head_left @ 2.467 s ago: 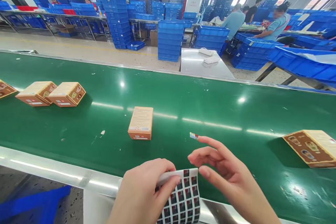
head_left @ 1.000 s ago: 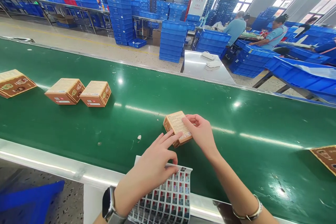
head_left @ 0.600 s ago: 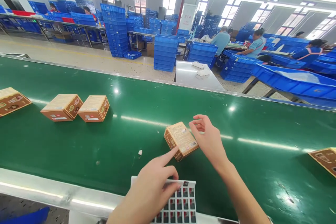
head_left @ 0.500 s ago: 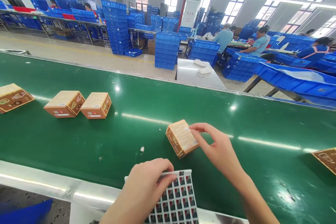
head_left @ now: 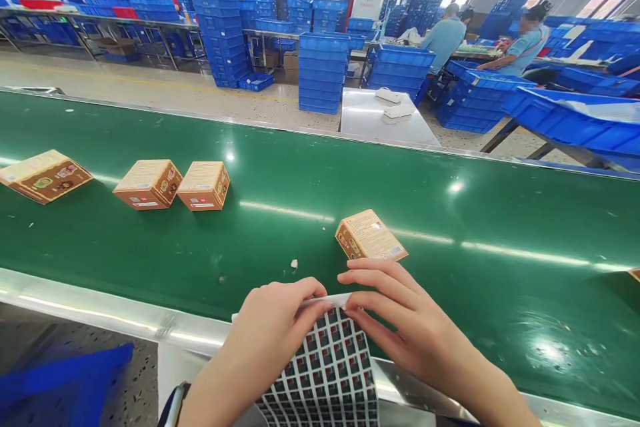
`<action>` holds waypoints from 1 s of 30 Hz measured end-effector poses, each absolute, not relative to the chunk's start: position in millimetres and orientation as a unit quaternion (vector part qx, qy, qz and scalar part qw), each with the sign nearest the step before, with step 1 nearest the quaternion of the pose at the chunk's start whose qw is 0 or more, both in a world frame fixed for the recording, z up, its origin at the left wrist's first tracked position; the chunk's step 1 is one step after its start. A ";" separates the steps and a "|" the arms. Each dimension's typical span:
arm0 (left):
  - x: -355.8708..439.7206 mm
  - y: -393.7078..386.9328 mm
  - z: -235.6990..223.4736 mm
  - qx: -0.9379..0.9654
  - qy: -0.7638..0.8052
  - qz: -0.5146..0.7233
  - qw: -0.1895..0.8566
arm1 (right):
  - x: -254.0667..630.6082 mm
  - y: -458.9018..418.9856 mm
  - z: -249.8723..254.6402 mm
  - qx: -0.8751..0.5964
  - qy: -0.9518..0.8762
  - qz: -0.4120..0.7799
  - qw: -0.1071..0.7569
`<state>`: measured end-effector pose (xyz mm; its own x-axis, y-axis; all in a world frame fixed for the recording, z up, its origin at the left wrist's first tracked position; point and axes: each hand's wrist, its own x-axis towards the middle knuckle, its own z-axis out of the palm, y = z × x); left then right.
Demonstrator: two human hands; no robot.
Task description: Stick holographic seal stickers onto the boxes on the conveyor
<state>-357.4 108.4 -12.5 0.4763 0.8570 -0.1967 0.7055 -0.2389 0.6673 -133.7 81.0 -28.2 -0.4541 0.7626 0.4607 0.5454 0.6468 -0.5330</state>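
My left hand (head_left: pixel 280 327) pinches the top edge of a sticker sheet (head_left: pixel 325 367), which carries rows of small dark squares with red parts on a white grid. At the sheet's upper right corner, my right hand (head_left: pixel 410 313) has thumb and index finger closed on the edge, its other fingers stretched above. Just beyond those fingers, a tan and brown carton (head_left: pixel 373 237) lies on the green conveyor belt (head_left: pixel 280 247). A small pale patch shows on its printed top face. Whether a single sticker is between my right fingertips cannot be seen.
More cartons sit at the left on the belt: a pair close together (head_left: pixel 203 183) and one farther left (head_left: pixel 50 177). Another carton (head_left: pixel 635 273) is cut off at the right edge. Beyond the belt stand a metal table (head_left: pixel 380 123), blue crates (head_left: pixel 324 73) and seated people.
My right hand has left the carton and come down to the sheet's upper right corner. The cartons at left and centre appear farther right; the camera view has also shifted.
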 end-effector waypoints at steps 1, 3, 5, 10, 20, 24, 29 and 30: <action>-358.4 108.6 -12.4 0.772 0.500 0.107 0.377 | -132.0 79.5 -29.4 -0.402 -0.814 0.194 0.372; -359.3 108.2 -11.8 0.759 0.492 0.108 0.411 | -128.9 77.6 -33.1 -0.434 -0.745 0.280 0.421; -358.1 106.8 -10.7 0.755 0.475 0.113 0.439 | -128.2 76.4 -38.1 -0.455 -0.689 0.360 0.435; -355.1 103.5 -10.1 0.754 0.469 0.157 0.433 | -135.7 73.2 -46.4 -0.452 -0.630 0.503 0.381; -392.0 99.4 -14.9 0.629 0.538 0.249 0.503 | -115.3 72.3 -45.4 -0.468 -0.540 0.553 0.428; -390.4 97.2 -14.4 0.650 0.532 0.253 0.479 | -116.0 74.1 -40.4 -0.450 -0.555 0.557 0.423; -388.6 98.9 -16.5 0.678 0.504 0.251 0.472 | -121.2 77.5 -33.7 -0.427 -0.561 0.570 0.422; -388.4 98.6 -16.9 0.673 0.500 0.255 0.481 | -121.8 77.4 -33.5 -0.433 -0.562 0.563 0.424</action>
<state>-388.4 98.6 -16.9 0.3689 0.9192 -0.1377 0.4281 -0.0365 0.9030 -121.8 77.4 -33.5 -0.2665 0.9638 -0.0110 0.0099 -0.0087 -0.9999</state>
